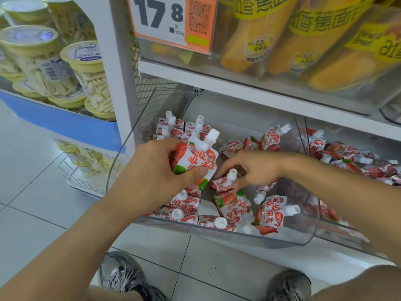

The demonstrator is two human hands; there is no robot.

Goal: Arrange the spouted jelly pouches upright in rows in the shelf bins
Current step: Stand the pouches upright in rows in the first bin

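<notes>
My left hand (156,170) grips a red-and-white strawberry jelly pouch (198,158) by its body, its white spout pointing up and right. My right hand (249,168) pinches a second pouch (224,182) lying in the clear plastic bin (217,235), fingers around its white spout. A row of upright pouches (184,127) stands at the bin's back left. Several more pouches (269,213) lie loose and tilted across the bin floor and front.
A neighbouring clear bin (347,157) at right holds several jumbled pouches. Above, a shelf carries yellow banana bread packs (303,40) and a price tag (171,20). Tubs of white snacks (65,68) stand at left. My shoes (121,274) rest on the tiled floor.
</notes>
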